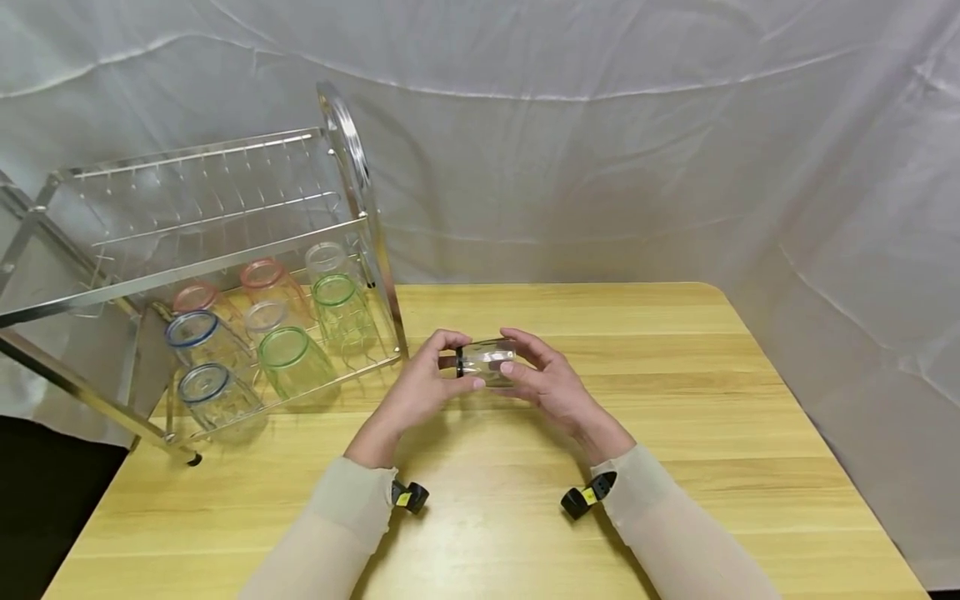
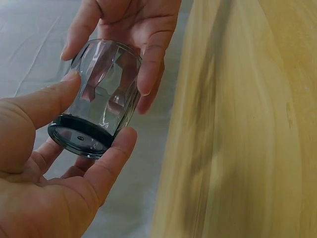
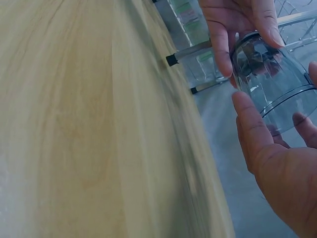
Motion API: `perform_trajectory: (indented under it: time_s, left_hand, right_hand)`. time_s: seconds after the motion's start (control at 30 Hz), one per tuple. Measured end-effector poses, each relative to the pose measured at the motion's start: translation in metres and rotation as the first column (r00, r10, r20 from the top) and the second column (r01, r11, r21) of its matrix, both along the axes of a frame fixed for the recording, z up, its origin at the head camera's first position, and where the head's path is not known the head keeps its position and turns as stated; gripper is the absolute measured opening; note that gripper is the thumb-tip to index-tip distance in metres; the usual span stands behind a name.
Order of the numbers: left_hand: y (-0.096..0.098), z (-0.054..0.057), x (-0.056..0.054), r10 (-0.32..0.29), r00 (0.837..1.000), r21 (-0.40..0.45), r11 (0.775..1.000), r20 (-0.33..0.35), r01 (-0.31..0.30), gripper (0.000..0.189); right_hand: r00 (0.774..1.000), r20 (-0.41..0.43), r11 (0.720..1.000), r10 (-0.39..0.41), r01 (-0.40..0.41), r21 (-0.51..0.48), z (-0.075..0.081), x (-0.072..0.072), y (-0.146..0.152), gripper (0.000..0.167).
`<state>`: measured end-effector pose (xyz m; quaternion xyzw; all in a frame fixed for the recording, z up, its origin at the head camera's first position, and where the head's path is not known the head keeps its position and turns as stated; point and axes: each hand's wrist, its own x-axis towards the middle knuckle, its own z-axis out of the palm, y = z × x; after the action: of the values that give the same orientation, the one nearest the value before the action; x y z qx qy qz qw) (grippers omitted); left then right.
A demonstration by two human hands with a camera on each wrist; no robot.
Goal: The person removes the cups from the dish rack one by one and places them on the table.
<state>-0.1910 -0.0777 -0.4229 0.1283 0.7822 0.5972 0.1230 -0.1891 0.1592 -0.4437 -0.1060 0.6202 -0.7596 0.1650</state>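
Observation:
Both hands hold a clear glass tumbler (image 1: 486, 357) lying sideways in the air over the table. Its dark, thick base (image 2: 81, 133) points to the left, and the other end faces the right hand. With thumb and fingers, my left hand (image 1: 422, 385) grips the base end. Around the opposite end curl the thumb and fingers of my right hand (image 1: 561, 390). In the right wrist view the tumbler (image 3: 270, 82) spans the gap between the two hands, its faceted wall showing fingers through it.
At the left stands a two-tier metal rack (image 1: 187, 271). Several upturned tumblers sit on its lower tier, among them a green one (image 1: 294, 367), a blue-rimmed one (image 1: 213, 342) and a red one (image 1: 273, 287). A wooden table (image 1: 675, 500) lies beneath; grey cloth (image 1: 562, 167) hangs behind.

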Motion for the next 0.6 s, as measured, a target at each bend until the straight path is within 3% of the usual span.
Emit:
perform_trajectory:
  time_s: [0.47, 0.6]
  left_hand:
    - [0.008, -0.002, 0.008, 0.035, 0.994, -0.089, 0.995, -0.107, -0.045, 0.067]
    - [0.0, 0.002, 0.016, 0.041, 0.984, -0.171, 0.983, -0.173, -0.071, 0.072]
  right_hand:
    - [0.999, -0.026, 0.999, -0.039, 0.039, 0.032, -0.002, -0.003, 0.003, 0.059]
    - [0.998, -0.033, 0.998, -0.046, 0.048, 0.051, 0.001, -0.006, 0.005, 0.059]
